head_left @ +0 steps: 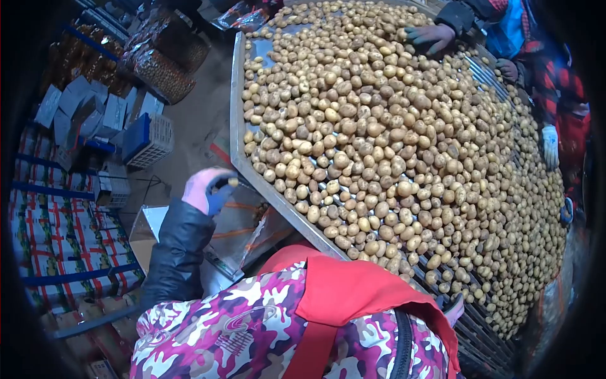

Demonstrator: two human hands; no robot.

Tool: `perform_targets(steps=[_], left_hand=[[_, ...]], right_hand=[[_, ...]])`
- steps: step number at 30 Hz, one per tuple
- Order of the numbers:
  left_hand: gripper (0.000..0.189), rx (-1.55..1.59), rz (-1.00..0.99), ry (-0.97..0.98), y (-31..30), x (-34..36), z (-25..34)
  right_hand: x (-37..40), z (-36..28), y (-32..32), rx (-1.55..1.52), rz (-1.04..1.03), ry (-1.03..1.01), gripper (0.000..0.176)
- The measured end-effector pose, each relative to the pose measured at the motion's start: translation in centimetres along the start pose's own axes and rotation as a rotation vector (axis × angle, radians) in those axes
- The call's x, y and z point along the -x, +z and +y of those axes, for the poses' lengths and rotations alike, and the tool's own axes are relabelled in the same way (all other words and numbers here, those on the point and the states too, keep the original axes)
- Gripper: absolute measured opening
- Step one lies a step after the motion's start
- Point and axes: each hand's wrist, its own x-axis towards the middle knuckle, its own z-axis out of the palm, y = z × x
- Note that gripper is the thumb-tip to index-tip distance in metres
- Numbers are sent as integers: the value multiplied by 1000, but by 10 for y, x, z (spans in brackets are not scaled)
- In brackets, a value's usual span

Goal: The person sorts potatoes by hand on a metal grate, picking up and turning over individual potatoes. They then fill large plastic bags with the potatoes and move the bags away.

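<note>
My left hand [208, 191], in a pink and blue glove, is off the left edge of the sorting table [278, 197], with fingers curled. A small yellowish potato [233, 182] shows at its fingertips. Of my right hand [454, 311], only a bit of pinkish glove appears past my red collar, low over the slatted part of the table; its fingers are hidden. A thick layer of potatoes [379, 132] covers most of the table, with dark slats showing through near my right hand.
Across the table, a co-worker's gloved hand [432, 38] lies on the potatoes; a white glove [550, 146] is at the right. Below my left hand stands an open carton [150, 227]. Crates [149, 140], stacked boxes [63, 234] and filled sacks [165, 74] line the left.
</note>
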Motion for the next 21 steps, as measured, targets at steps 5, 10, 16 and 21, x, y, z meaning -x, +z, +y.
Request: perform_targets(steps=[5,10,16,21], left_hand=[[32,-468,-294,-146,23,25,-11],[42,-250,61,420,81,-42,86],[45,-239,-241,961,236,-63,205],[42,-410,-57,934,263,-137,220]], right_hand=[[2,-9,-9,29,-23,11,68],[4,-19,-13,42,-17,31,70],[6,-26,-18,13,25,-7,67],[6,-24,-20,-13,38,4,67]])
